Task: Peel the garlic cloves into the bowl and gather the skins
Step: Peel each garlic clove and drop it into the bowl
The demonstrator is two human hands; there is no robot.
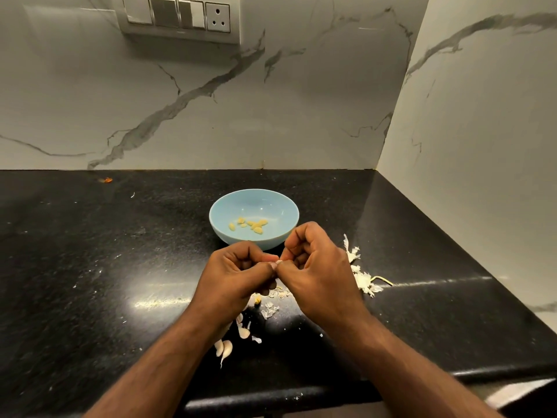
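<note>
While both hands pinch one garlic clove [277,262], peeled cloves [250,225] lie in the blue bowl [272,236].
Left hand [238,271] and right hand [316,263] curl tight just near of the bowl; skins [360,274] lie right, unpeeled cloves [229,345] nearer.

Home kitchen — black granite counter [120,267], marble backsplash [211,101], switchboard [177,13].

Both bare forearms enter from the 6 o'clock edge and converge toward the middle. The left hand [238,267] is curled, knuckles up, thumb pressed forward toward 3 o'clock. The right hand [316,260] is curled too, sitting slightly higher, its fingers folded under. The thumb tips of the two hands meet, pinching something small and pale between them.
</note>
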